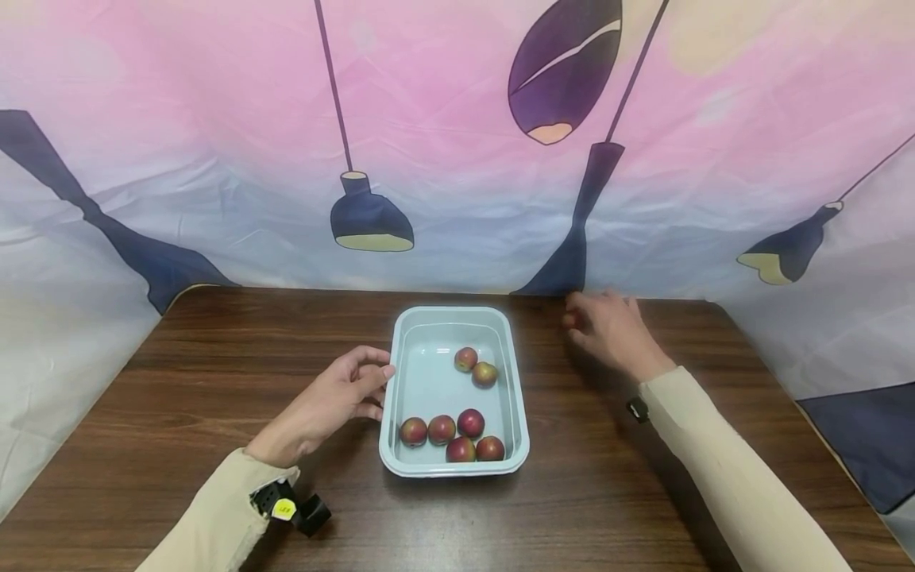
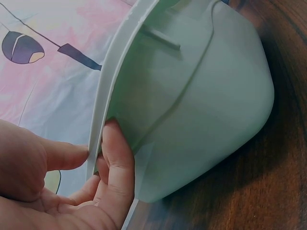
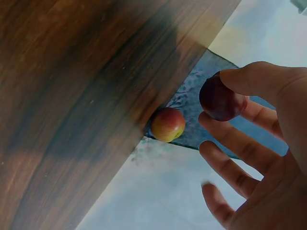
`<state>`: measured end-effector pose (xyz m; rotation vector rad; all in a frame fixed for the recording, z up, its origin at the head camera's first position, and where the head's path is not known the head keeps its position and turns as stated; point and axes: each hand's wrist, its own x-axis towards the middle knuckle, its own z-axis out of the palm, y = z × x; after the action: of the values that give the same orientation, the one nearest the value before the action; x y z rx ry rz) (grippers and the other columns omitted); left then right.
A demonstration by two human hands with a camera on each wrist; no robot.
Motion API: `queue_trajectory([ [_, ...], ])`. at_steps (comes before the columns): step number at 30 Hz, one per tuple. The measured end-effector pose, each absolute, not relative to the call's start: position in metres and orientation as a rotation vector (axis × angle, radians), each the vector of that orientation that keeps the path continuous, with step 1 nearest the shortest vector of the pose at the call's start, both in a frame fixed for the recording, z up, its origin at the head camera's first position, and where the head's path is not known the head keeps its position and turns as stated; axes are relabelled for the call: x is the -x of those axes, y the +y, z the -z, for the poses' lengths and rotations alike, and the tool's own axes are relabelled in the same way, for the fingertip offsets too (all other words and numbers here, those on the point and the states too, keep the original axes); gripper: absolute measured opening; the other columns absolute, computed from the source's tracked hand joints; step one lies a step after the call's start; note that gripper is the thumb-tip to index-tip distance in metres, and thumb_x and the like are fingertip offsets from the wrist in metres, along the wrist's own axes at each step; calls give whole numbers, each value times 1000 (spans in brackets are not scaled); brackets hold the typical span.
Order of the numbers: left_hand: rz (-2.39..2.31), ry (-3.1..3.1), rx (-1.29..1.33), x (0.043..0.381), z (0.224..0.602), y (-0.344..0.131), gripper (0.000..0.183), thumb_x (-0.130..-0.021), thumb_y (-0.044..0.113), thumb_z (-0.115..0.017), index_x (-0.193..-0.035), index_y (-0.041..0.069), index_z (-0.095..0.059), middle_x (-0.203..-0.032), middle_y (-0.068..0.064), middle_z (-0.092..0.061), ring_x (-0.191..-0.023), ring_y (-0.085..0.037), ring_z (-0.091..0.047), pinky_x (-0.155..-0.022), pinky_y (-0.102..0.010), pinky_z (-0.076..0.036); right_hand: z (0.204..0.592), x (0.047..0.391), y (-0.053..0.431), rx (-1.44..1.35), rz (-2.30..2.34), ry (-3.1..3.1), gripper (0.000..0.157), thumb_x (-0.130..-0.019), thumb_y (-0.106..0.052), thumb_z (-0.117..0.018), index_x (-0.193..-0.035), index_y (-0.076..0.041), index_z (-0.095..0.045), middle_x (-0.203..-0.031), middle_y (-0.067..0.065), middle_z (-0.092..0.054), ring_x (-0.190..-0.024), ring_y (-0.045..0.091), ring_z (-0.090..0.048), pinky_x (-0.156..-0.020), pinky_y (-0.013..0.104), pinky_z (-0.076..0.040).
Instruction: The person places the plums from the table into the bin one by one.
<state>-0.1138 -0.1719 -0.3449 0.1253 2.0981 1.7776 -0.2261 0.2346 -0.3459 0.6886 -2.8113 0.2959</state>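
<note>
A pale blue-green plastic tray (image 1: 453, 470) stands on the brown table, with several red and yellowish plums (image 1: 442, 430) inside, most grouped at its near end. My left hand (image 1: 350, 385) is at the tray's left side. In the left wrist view, its thumb is on the outer rim and its curled fingers (image 2: 117, 167) are under the lip. Beyond the tray to the right, my right hand (image 1: 611, 330) pinches a dark red plum (image 3: 221, 98) between thumb and fingers. Near that hand, another red and yellow plum (image 3: 168, 124) lies at the table's back edge.
A printed cloth (image 1: 443, 143) with lamp drawings hangs behind the wooden table (image 1: 236, 357) and meets its far edge. Dark wood extends on both sides of the tray. Each wrist wears a small black device (image 1: 289, 507).
</note>
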Motion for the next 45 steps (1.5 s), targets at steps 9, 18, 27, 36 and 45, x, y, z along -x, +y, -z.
queue_trajectory([
  [9, -1769, 2108, -126, 113, 346, -173, 41, -109, 24, -50, -140, -1, -42, -117, -22, -62, -93, -21, -67, -79, -31, -63, 341, 219, 228, -779, -275, -2700, 19, -83, -12, -77, -99, -12, -67, -85, 1, -69, -86, 30, -62, -81, 49, -50],
  [18, -1765, 2113, -115, 113, 345, -173, 42, -109, 24, -51, -141, -1, -42, -118, -23, -62, -93, -21, -67, -79, -31, -63, 337, 211, 223, -786, -285, -2678, 21, -84, -16, -77, -102, -14, -68, -88, 0, -70, -90, 28, -61, -83, 47, -50],
  [27, -1773, 2105, -115, 114, 344, -172, 41, -109, 24, -50, -141, -1, -42, -117, -22, -62, -93, -21, -66, -79, -31, -63, 333, 202, 220, -779, -298, -2664, 21, -84, -16, -78, -103, -16, -68, -90, -2, -69, -91, 27, -60, -85, 48, -48],
  [36, -1772, 2109, -108, 114, 345, -173, 41, -109, 24, -50, -141, -1, -41, -118, -23, -62, -92, -20, -67, -80, -31, -63, 325, 191, 214, -799, -293, -2641, 21, -85, -18, -78, -104, -17, -68, -93, -2, -69, -96, 27, -60, -87, 48, -48],
  [45, -1775, 2103, -107, 114, 346, -172, 41, -109, 24, -49, -141, -1, -41, -118, -22, -61, -93, -20, -67, -80, -32, -63, 320, 181, 207, -849, -300, -2591, 21, -85, -19, -79, -103, -17, -69, -93, -2, -69, -95, 27, -59, -84, 46, -48],
])
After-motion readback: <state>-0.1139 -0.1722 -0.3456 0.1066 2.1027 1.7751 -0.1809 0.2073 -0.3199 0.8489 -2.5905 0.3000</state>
